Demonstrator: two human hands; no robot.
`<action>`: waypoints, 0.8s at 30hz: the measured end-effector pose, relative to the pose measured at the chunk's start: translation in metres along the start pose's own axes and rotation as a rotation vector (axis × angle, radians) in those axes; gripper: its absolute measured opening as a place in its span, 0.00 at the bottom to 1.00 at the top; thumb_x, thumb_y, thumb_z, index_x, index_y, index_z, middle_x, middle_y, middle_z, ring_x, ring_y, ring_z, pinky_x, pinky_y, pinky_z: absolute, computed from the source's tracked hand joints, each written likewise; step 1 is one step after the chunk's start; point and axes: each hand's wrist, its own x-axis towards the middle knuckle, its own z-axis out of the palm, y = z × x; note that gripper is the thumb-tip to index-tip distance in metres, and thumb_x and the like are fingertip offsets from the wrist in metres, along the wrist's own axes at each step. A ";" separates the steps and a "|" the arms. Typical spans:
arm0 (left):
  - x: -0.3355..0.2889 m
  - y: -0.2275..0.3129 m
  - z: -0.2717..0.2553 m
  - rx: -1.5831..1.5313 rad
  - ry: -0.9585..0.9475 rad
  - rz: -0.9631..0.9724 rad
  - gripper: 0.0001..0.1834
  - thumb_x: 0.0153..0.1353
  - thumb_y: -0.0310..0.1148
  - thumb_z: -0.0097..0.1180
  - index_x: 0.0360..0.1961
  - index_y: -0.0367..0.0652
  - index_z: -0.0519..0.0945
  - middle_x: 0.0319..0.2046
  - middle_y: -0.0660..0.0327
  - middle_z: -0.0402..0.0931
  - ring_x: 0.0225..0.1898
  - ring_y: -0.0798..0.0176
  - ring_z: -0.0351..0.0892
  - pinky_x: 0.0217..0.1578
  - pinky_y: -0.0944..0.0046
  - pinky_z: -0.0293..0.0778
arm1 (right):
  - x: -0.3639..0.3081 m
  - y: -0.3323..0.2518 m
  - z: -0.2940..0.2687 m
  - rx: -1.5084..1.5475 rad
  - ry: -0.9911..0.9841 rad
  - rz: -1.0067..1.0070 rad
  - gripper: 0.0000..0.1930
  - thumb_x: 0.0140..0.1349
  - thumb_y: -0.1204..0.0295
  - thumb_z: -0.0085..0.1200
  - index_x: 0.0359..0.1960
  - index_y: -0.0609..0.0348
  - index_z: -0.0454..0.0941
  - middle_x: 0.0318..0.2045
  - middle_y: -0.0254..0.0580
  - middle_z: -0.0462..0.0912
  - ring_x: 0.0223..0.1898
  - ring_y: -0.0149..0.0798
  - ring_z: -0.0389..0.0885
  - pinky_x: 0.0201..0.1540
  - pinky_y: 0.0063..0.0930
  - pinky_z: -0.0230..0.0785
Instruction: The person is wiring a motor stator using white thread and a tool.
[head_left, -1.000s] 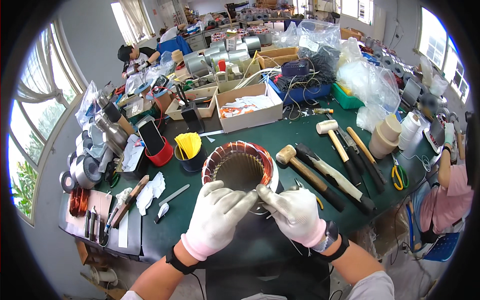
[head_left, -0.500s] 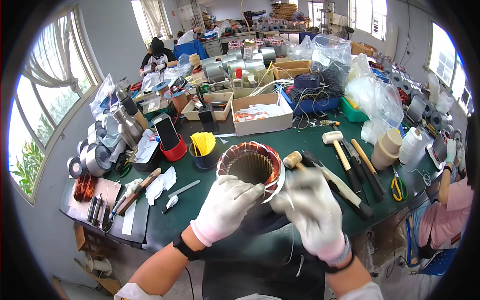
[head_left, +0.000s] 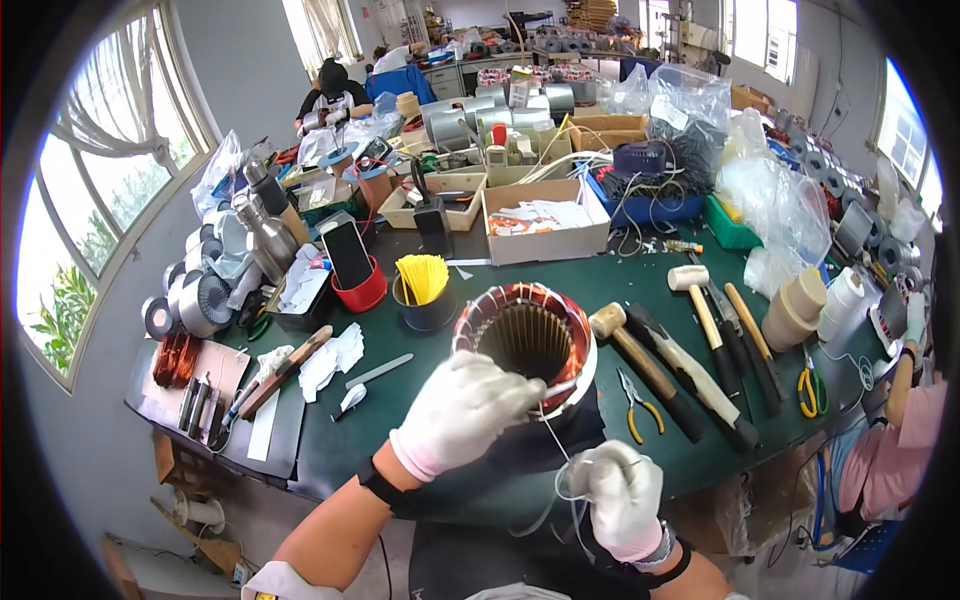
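Note:
A motor stator (head_left: 578, 345) stands on the green table in front of me, with copper windings laced in white cord around its top rim and a slotted bore. My left hand (head_left: 472, 410), in a white glove, grips its near rim, fingertips beside the spot where the lacing cord leaves the windings. From there the white cord (head_left: 553, 436) runs taut to my right hand (head_left: 624, 497), also gloved. That hand is closed around the cord near the table's front edge, and loose loops hang below it. My left fingertips partly hide the near windings.
Right of the stator lie yellow-handled pliers (head_left: 640, 405), a wooden mallet (head_left: 645, 365), more hammers and scissors (head_left: 812, 385). A cup of yellow strips (head_left: 425, 305), a red phone holder (head_left: 362, 290) and a paper-filled box (head_left: 548, 240) stand beyond. Co-workers sit far left and at right.
My right hand has moved down toward me, drawing the cord taut from the rim. The pliers now show beside the stator. The view has shifted slightly; my left hand stays at the rim.

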 end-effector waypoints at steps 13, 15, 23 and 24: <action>0.008 0.017 0.003 0.045 0.096 -0.155 0.19 0.51 0.29 0.76 0.46 0.40 0.88 0.36 0.59 0.86 0.40 0.51 0.84 0.54 0.49 0.75 | -0.001 -0.021 0.004 -0.599 -0.225 -0.635 0.15 0.63 0.64 0.70 0.47 0.54 0.81 0.49 0.43 0.84 0.40 0.51 0.86 0.47 0.45 0.77; 0.002 0.011 -0.002 0.012 0.054 -0.195 0.19 0.51 0.28 0.76 0.46 0.40 0.88 0.37 0.58 0.86 0.42 0.51 0.85 0.61 0.47 0.74 | -0.013 -0.050 -0.009 -0.746 -0.218 -0.657 0.17 0.64 0.61 0.68 0.50 0.52 0.81 0.53 0.43 0.82 0.42 0.52 0.85 0.50 0.49 0.77; -0.003 0.027 0.004 -0.080 0.209 -0.470 0.27 0.48 0.26 0.78 0.52 0.39 0.84 0.44 0.57 0.86 0.54 0.49 0.84 0.69 0.42 0.71 | -0.012 -0.001 -0.032 -0.511 0.132 -0.056 0.16 0.72 0.79 0.53 0.60 0.62 0.77 0.34 0.54 0.86 0.34 0.56 0.88 0.41 0.43 0.80; -0.003 0.023 0.004 -0.065 0.221 -0.431 0.27 0.47 0.27 0.80 0.50 0.40 0.84 0.44 0.58 0.86 0.54 0.50 0.84 0.70 0.41 0.70 | -0.011 -0.002 -0.025 -0.469 0.122 -0.100 0.16 0.72 0.80 0.54 0.60 0.62 0.78 0.34 0.54 0.86 0.34 0.56 0.88 0.41 0.43 0.80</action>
